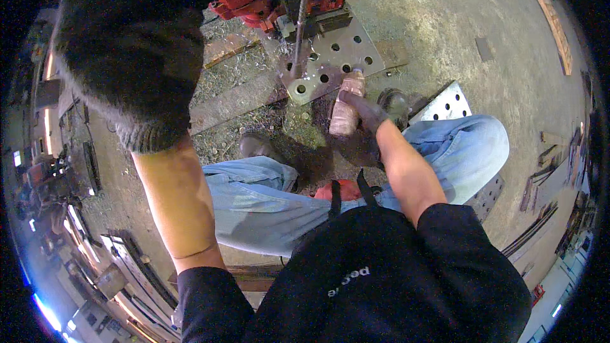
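My left hand point(127, 44), in a dark fuzzy glove, is raised close to the camera at the upper left, beside a red magnetic drill point(254, 0). Its fingers are hidden, so its grip is unclear. My right hand point(363, 113), in a dark glove, grips a small plastic bottle point(346, 114) of brownish liquid. The bottle's top points at a grey steel plate point(340, 57) with several round holes. The drill's bit point(300, 32) stands on that plate's near corner, just left of the bottle.
I am crouched in blue jeans, with dark shoes point(257, 146) on a concrete floor. Metal shavings point(235, 73) lie around the plate. A second perforated plate point(446, 105) lies by my right knee. Steel bars point(136, 260) are stacked at the lower left.
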`<state>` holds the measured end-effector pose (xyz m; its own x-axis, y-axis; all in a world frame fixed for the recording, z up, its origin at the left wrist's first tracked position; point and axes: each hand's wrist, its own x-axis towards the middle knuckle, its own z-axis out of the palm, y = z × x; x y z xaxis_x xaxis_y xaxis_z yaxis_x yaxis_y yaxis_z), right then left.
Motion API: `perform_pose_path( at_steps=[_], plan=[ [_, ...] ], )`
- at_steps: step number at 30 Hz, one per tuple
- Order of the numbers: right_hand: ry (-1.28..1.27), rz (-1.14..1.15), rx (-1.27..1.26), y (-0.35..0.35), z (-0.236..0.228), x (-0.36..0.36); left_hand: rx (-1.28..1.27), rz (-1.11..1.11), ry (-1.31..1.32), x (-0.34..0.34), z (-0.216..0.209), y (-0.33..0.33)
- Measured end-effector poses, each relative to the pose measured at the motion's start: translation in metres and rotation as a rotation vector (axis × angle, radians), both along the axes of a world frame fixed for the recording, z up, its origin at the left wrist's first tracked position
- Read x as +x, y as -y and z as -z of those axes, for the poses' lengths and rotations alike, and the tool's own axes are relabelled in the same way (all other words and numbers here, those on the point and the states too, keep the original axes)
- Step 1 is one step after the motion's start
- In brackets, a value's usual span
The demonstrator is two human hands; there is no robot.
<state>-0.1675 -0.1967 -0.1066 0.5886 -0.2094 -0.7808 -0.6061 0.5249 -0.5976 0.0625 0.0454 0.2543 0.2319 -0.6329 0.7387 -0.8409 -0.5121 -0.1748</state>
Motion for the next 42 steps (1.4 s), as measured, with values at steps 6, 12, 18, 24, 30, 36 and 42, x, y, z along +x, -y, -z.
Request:
perform_pose_path(
  at_steps=[6,12,18,24,30,36,42],
  plan=[
    [0.093,-0.388,0.106,-0.07,-0.03,-0.004,-0.644,0.973,-1.21,-0.008,-0.02,0.005],
    [-0.017,-0.529,-0.063,-0.109,-0.068,0.02,-0.732,1.258,-1.465,-0.022,-0.027,0.022],
    [0.137,-0.227,0.458,-0.125,-0.115,0.036,-0.893,1.004,-1.28,-0.033,-0.027,0.027],
    [0.228,-0.172,0.517,-0.126,-0.125,0.041,-0.904,0.918,-1.365,-0.036,-0.034,0.021],
    [0.193,-0.161,0.49,-0.126,-0.134,0.042,-0.836,0.725,-1.357,-0.042,-0.041,0.017],
    [0.146,-0.136,0.398,-0.124,-0.144,0.043,-0.742,0.444,-1.303,-0.046,-0.052,0.013],
    [0.097,-0.154,0.413,-0.123,-0.131,0.045,-0.735,0.536,-1.236,-0.044,-0.042,0.012]
  ],
)
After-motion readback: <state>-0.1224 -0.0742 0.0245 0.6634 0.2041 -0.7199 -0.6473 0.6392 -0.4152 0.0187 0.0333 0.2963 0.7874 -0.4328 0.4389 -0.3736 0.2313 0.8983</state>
